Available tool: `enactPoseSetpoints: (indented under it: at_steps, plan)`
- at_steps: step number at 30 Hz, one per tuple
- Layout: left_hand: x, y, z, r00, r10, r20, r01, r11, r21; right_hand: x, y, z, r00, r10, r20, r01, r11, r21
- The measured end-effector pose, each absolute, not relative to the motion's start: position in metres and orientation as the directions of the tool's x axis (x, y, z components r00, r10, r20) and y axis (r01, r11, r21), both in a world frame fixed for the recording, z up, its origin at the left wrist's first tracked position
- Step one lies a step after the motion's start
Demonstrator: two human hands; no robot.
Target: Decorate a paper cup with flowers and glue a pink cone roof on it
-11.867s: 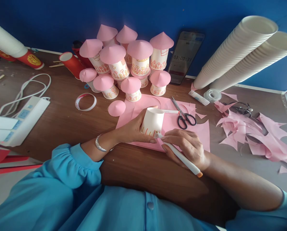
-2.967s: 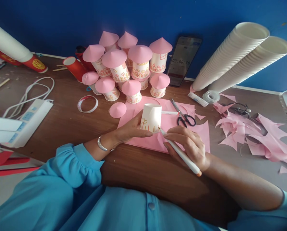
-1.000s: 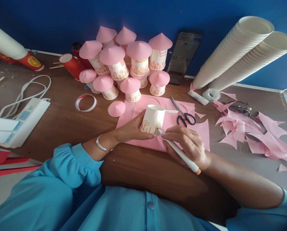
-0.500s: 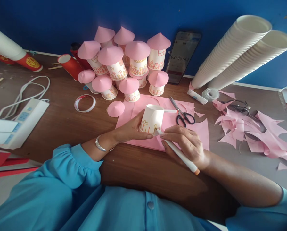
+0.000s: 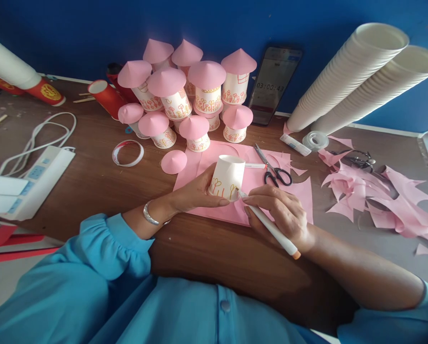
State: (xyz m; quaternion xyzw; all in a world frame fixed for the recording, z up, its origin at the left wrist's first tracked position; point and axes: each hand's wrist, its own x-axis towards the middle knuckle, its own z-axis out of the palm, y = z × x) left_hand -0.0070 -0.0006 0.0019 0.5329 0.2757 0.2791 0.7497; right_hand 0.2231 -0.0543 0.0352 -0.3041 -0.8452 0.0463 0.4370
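Observation:
My left hand [image 5: 198,192] is closed round the left side and base of a white paper cup [image 5: 230,173], held upside down. Orange and yellow flower drawings run along the cup's lower edge. In my right hand [image 5: 283,210] is a white marker [image 5: 271,227] with an orange end, and its tip meets the cup near a yellow flower. Beneath the cup lie pink paper sheets [image 5: 300,205]. Black-handled scissors [image 5: 274,169] and a second white marker [image 5: 255,166] rest on them, just beyond my hands.
Several decorated cups with pink cone roofs [image 5: 207,75] stand at the back, beside a phone [image 5: 274,86] showing a timer. Tall paper cup stacks [image 5: 346,71] lean at right above pink scraps [image 5: 353,186]. A loose pink cone [image 5: 174,162], tape roll [image 5: 128,154] and power strip [image 5: 44,181] lie leftward.
The marker tip has shifted slightly right and up along the cup, and the yellow flower's stem line shows more clearly. My left hand keeps the cup nearly still.

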Motion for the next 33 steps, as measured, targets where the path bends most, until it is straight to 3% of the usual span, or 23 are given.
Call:
enactPoseSetpoints:
  at_steps: [14, 33]
  plan:
    - [-0.0049, -0.0007, 0.0047, 0.692, 0.71, -0.128, -0.126, 0.294, 0.948, 0.2204, -0.0582, 0.0313, -0.438, 0.564, 0.7, 0.439, 0.814, -0.381]
    - [-0.0042, -0.0014, 0.0071, 0.696, 0.708, -0.124, -0.13, 0.293, 0.947, 0.2202, -0.0586, 0.0358, -0.459, 0.532, 0.712, 0.451, 0.83, -0.328]
